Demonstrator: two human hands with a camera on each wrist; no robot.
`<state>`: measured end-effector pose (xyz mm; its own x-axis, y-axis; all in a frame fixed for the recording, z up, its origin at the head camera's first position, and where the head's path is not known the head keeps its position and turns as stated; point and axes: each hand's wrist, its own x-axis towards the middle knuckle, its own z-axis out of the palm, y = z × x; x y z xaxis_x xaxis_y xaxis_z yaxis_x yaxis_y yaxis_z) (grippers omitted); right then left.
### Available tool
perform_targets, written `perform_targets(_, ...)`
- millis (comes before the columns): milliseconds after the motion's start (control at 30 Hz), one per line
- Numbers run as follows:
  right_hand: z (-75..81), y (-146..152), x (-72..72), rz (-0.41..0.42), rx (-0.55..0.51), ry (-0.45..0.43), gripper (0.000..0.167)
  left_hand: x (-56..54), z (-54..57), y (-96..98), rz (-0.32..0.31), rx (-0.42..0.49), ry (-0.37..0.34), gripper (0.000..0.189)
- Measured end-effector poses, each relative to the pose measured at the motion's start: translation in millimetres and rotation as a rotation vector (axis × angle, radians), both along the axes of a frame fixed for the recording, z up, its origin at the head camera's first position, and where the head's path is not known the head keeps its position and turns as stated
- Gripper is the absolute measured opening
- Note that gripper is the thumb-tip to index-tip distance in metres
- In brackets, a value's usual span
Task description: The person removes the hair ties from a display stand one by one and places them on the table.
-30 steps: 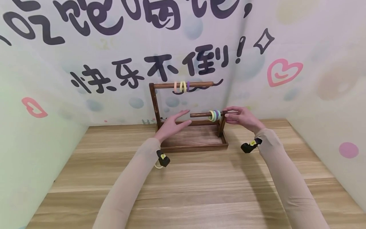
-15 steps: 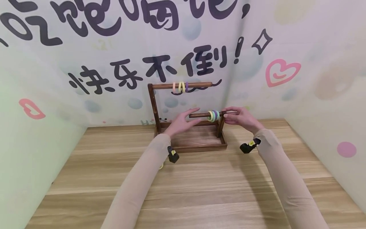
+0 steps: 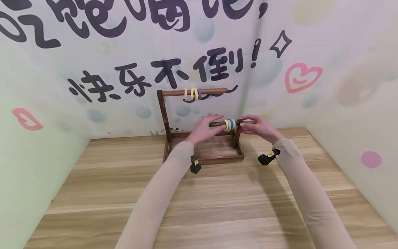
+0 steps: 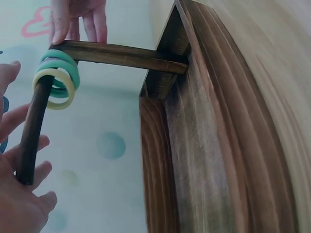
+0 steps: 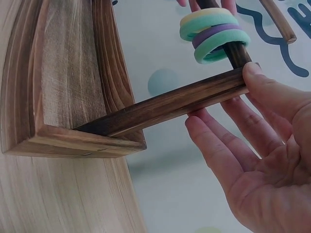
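Note:
A dark wooden stand point(image 3: 203, 160) has two horizontal rods on posts of different heights. Yellow, mint and purple hair ties point(image 3: 229, 125) ring the lower rod point(image 3: 217, 123), bunched near its post. My left hand point(image 3: 203, 129) is around the free end of that rod, fingers behind and thumb in front, its thumb tip right by the yellow hair tie point(image 4: 61, 99). My right hand point(image 5: 267, 141) pinches the top of the short post point(image 5: 180, 99) between thumb and fingers. Pink, yellow and purple hair ties point(image 3: 193, 94) hang on the higher rod point(image 3: 214, 91).
The stand's tray base rests on a wood-grain table point(image 3: 233, 200) near the back wall point(image 3: 130, 114). The tall post point(image 3: 163, 116) rises at the left, carrying the higher rod above both hands. Printed walls close in the left and right sides.
My left hand has moved right, from short of the lower rod's free end to along the rod near the hair ties. My right hand has stayed on the short post.

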<state>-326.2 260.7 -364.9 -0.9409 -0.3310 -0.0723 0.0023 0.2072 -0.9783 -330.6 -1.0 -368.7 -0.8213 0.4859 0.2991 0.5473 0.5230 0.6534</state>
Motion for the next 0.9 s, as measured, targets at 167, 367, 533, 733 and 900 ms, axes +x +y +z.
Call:
perform_targets(167, -0.5, -2.1, -0.1, -0.003, -0.025, -0.014, 0.045, 0.2, -5.9, 5.2, 0.056, -0.018, 0.061, 0.047)
perform_targets(367, -0.9, -2.5, -1.0, 0.006, -0.057, -0.01, 0.039, 1.2, -10.2, 11.3, 0.125, -0.043, 0.123, 0.047)
perform_targets(533, 0.8, -2.8, -1.2, 0.009, -0.07, -0.01, 0.038, 2.0, -8.8, 13.7, 0.138, -0.045, 0.141, 0.048)
perform_targets(733, 0.0, -2.8, -0.8, 0.01, -0.068, -0.005, 0.039, 2.7, -12.5, 16.3, 0.166, -0.019, 0.149, 0.049)
perform_targets(900, -0.6, -3.6, 0.6, 0.001, -0.079, -0.011, 0.039, 2.6, -15.3, 16.7, 0.159, 0.026, 0.165, 0.043)
